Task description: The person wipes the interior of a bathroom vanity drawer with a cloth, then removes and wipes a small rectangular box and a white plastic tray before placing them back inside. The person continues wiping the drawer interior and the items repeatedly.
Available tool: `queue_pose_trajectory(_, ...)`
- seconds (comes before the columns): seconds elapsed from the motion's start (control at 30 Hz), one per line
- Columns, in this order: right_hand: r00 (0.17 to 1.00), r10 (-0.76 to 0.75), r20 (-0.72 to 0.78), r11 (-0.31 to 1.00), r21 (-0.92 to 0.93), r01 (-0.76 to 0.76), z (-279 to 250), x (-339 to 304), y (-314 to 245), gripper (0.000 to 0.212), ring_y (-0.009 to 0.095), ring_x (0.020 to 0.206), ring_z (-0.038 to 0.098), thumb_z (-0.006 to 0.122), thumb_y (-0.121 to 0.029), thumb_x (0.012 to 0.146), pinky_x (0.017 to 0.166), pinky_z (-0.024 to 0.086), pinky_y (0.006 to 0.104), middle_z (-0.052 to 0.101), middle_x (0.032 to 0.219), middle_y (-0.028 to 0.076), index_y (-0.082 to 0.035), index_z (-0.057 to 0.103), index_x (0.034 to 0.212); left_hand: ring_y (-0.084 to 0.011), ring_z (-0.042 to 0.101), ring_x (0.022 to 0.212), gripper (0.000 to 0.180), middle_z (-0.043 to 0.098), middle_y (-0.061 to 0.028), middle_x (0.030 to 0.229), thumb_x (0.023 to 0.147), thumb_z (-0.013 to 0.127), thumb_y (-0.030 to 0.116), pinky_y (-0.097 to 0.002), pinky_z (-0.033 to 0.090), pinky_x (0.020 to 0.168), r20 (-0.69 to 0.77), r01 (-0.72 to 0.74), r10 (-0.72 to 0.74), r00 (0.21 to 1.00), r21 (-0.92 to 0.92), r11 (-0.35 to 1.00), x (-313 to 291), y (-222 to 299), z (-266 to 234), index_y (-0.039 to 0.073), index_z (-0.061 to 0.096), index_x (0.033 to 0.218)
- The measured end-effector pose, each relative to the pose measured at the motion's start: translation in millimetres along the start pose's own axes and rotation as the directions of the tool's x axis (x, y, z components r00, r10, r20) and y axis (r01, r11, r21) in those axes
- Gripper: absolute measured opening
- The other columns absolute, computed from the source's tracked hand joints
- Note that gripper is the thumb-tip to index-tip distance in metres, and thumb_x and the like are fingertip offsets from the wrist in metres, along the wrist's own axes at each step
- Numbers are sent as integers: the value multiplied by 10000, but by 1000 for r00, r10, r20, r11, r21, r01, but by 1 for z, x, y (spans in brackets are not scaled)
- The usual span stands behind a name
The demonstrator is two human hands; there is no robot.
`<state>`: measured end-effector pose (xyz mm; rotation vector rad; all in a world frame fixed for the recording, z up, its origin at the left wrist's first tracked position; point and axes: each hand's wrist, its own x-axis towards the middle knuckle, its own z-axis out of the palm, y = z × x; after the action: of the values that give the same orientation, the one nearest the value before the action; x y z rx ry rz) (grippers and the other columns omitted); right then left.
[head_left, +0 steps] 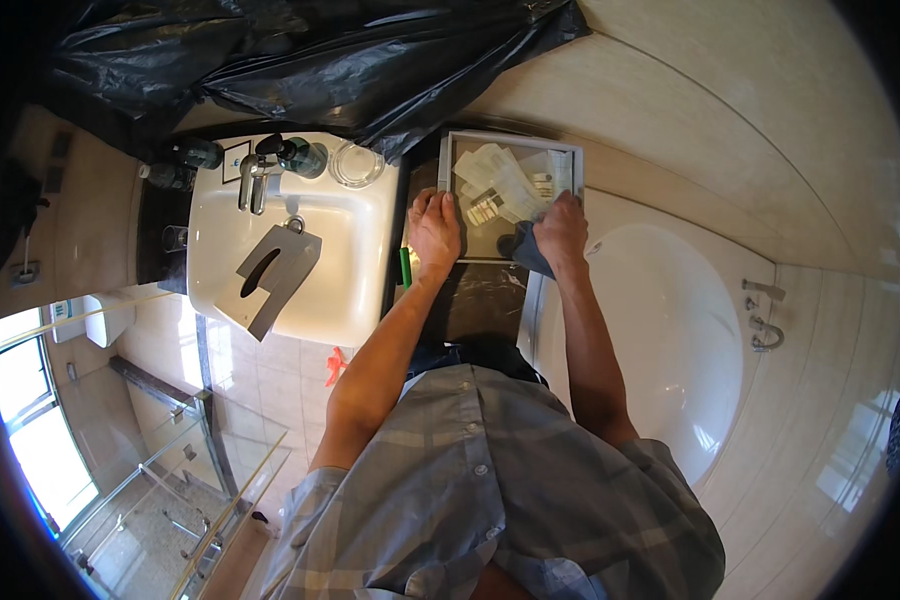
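Note:
A shallow tray (511, 136) with a raised grey rim sits on the dark counter between the sink and the bathtub. Several pale paper-like packets (505, 180) lie loosely inside it. The curled fingers of my left hand (435, 232) grip the tray's left rim. At the tray's right side, my right hand (561, 232) is closed on a dark grey-blue cloth (532, 252), which bunches over the near right corner. Part of the cloth is hidden under that hand.
Left of the tray is a white sink (355, 230) with a chrome faucet (257, 187). A grey cover with an oval slot (275, 270) rests across it. Bottles (305, 157) and a glass dish (356, 166) stand behind. On the right is the bathtub (660, 330). Black plastic sheeting (320, 70) hangs at the back.

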<state>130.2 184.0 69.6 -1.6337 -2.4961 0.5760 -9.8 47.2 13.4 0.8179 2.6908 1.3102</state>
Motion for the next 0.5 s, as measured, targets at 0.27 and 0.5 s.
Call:
queue_pose_trajectory(0.27, 998, -17, -57, 1000, 25, 18, 20, -6, 3, 364, 471, 987, 611, 640, -83, 779, 824, 503, 552, 619, 1070, 266, 32, 517, 1102, -381, 575, 1058, 293, 618, -149, 1204, 987, 533, 304, -461, 486, 873, 13, 32, -31, 999, -41, 999, 1, -1, 2, 68, 702, 1022)
queue_pose_trajectory(0.5, 995, -41, 87, 995, -84, 48, 18, -16, -24, 467, 419, 923, 658, 649, -108, 764, 767, 540, 513, 662, 995, 229, -2, 546, 1208, -389, 575, 1079, 326, 619, -162, 1209, 993, 531, 301, -463, 462, 913, 40, 62, -59, 997, -65, 996, 1, 5, -3, 21, 688, 1047)
